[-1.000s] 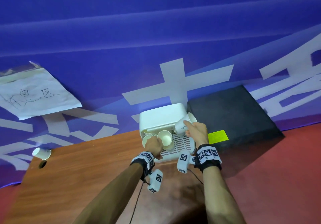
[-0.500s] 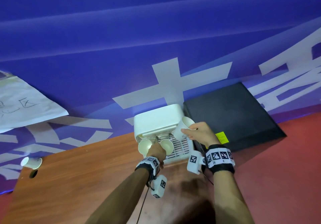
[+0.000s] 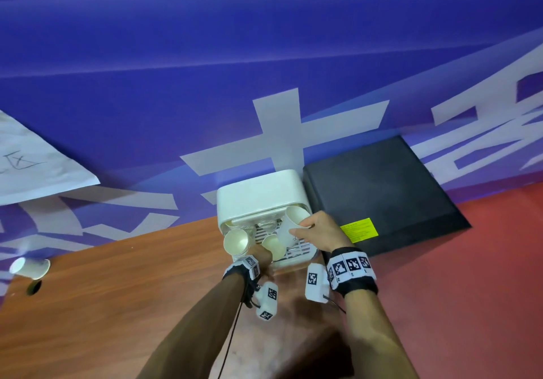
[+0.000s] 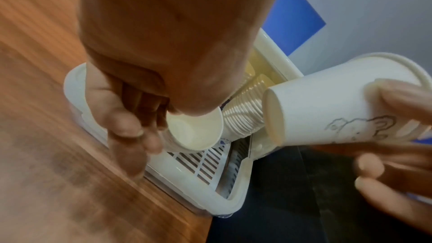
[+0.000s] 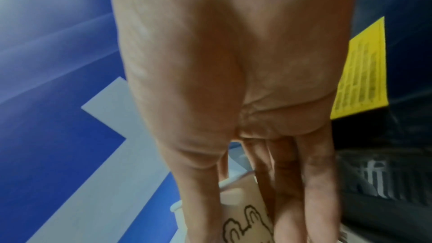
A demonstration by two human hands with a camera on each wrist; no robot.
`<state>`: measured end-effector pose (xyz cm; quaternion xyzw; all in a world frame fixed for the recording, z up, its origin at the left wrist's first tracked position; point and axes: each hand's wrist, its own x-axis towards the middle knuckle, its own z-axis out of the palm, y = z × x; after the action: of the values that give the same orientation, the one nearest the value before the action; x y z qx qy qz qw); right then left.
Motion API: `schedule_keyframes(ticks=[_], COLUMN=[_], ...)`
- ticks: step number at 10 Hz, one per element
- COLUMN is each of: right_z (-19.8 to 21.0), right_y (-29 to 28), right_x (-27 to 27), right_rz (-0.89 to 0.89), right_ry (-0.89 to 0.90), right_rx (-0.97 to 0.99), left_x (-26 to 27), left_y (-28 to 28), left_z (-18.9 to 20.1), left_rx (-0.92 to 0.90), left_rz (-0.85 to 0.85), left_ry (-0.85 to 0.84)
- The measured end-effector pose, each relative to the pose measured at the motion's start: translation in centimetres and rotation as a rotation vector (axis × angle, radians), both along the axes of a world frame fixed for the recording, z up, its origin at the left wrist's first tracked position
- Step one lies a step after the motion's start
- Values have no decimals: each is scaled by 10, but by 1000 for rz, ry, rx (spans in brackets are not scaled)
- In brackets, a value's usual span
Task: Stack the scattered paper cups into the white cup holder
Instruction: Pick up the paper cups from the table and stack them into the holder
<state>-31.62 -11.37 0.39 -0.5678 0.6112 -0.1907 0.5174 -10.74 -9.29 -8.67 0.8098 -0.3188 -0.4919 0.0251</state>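
Right hand (image 3: 318, 230) is grasping a single paper cup (image 3: 289, 225), thumb and fingers wrapped round its wall, cup lying tilted with its base pointing near-left toward the open mouth of the right stack (image 3: 273, 246) leaning out of the white cup holder (image 3: 258, 196). Left hand (image 3: 260, 258) is gripping a stack at the holder's near edge, fingers curled round it; which stack, I cannot tell, with the left stack (image 3: 236, 242) leaning just beside it. Holder is sitting at the far edge of the wooden table (image 3: 117, 305), a black box (image 3: 379, 190) just to its right, and a stray cup (image 3: 29, 267) is lying on its side far left.
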Motion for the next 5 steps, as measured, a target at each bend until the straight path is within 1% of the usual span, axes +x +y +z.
schedule_keyframes(ticks=[1, 2, 3, 4, 5], right_z=[-2, -24, -44, -52, -56], right_y=[6, 12, 16, 18, 20], right_x=[14, 22, 29, 37, 46], right_rz=[92, 139, 118, 116, 135], right_ry=[26, 69, 107, 161, 212], right_rx=[-82, -56, -43, -98, -149], left_x=[-6, -6, -2, 9, 10], left_y=[4, 6, 5, 2, 5], left_z=[20, 26, 20, -12, -15], left_rx=[-11, -31, -69, -36, -19], left_rz=[-52, -143, -160, -135, -67], left_ry=[61, 72, 85, 109, 98])
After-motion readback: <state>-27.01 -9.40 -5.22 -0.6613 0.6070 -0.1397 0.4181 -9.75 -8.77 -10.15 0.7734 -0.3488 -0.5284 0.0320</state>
